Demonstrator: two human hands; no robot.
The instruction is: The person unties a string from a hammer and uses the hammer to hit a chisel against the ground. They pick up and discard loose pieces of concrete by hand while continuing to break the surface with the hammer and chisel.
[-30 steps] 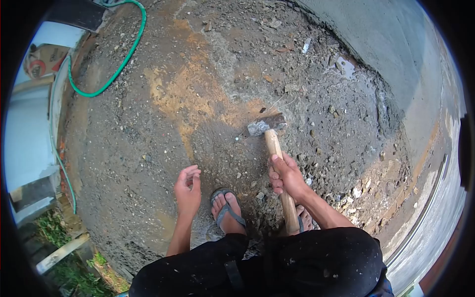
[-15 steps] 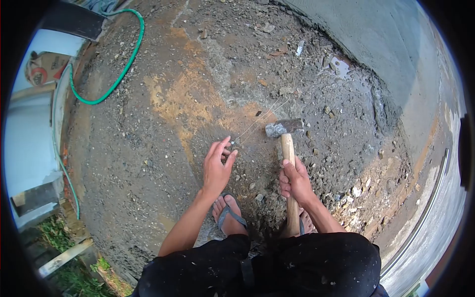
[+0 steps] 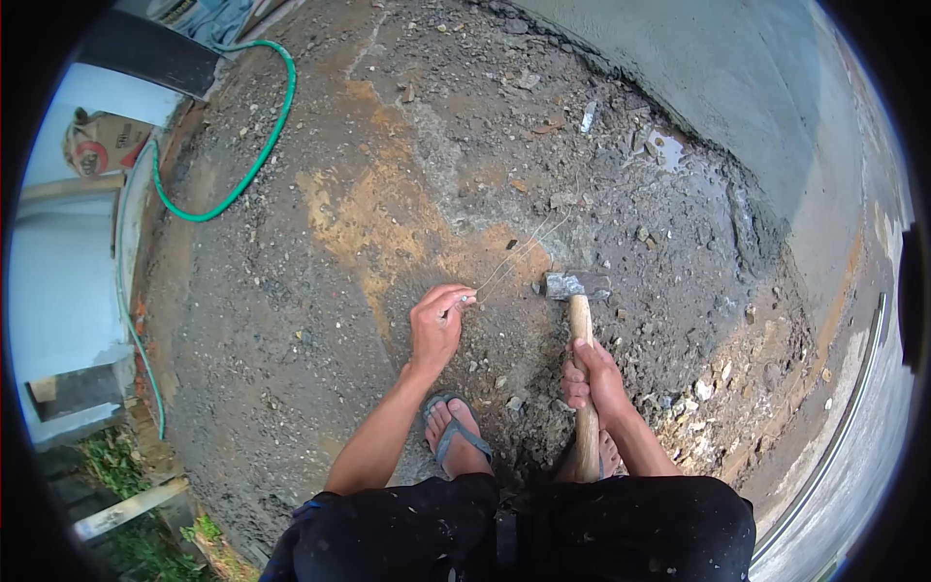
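My right hand is wrapped round the wooden handle of a club hammer. The hammer's blocky grey metal head, smeared with pale residue, points away from me just above the dirt. My left hand pinches the small pale end of a peg between thumb and fingertips, close to the ground; the rest of it is hidden. From that pinch a thin string runs up and to the right across the soil, looping in two strands.
Wet smooth concrete covers the upper right, bordered by a rough edge. A green hose curls at the upper left near a paper bag. A long metal straightedge lies at the right. Rubble dots the soil; my sandalled feet stand below.
My left hand's fingers have closed from a loose, spread pose onto the small pale peg end. The hammer, still in my right hand, sits slightly lower and further right in view.
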